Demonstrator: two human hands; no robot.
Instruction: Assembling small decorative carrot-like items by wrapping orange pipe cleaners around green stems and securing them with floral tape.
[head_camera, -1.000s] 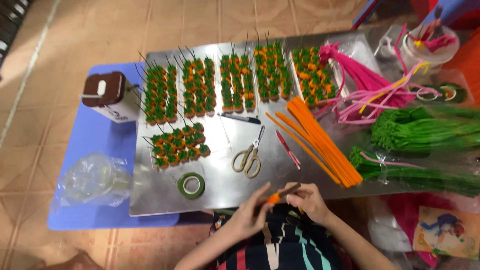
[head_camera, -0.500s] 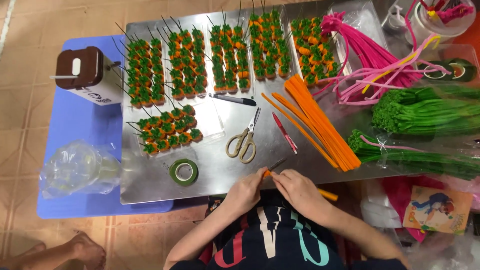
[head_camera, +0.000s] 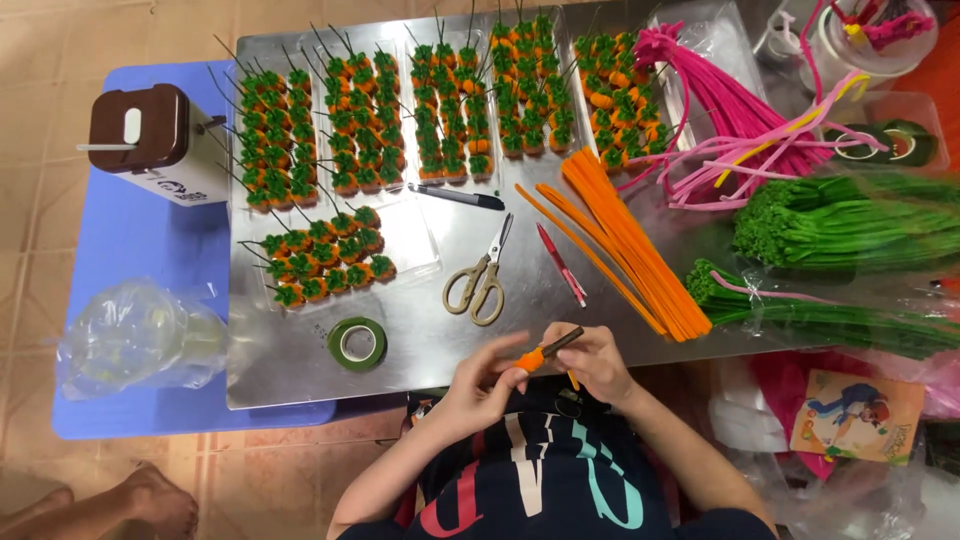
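One orange pipe cleaner (head_camera: 535, 356) was in work, wound about a thin dark stick (head_camera: 562, 343) at the near edge of the worktop (head_camera: 420, 350). The left hand (head_camera: 478, 385) pinched the orange winding between its fingertips; the right hand (head_camera: 598, 362) was curled shut on the stick and on the loose orange tail hanging below it. Both grips pressed together, almost touching each other. Judged from the short wound length, this piece was only partly formed, with no green top yet on it.

Beyond the grips, many finished pieces: small orange shapes with green tops and wire stems, four full rows (head_camera: 400, 110) at the far side and a smaller, part-filled group (head_camera: 325, 260) nearer, to the left. That group had room left, so the batch looked well advanced but not closed.

Just beyond the right grip lay a thick bundle of orange pipe cleaners (head_camera: 625, 240), unused, so plenty of stock left. Farther right, green bundles (head_camera: 840, 225) and pink ones (head_camera: 720, 110). Ahead of the left grip: scissors (head_camera: 480, 280), a roll of green tape (head_camera: 357, 343), a red pen (head_camera: 562, 265).
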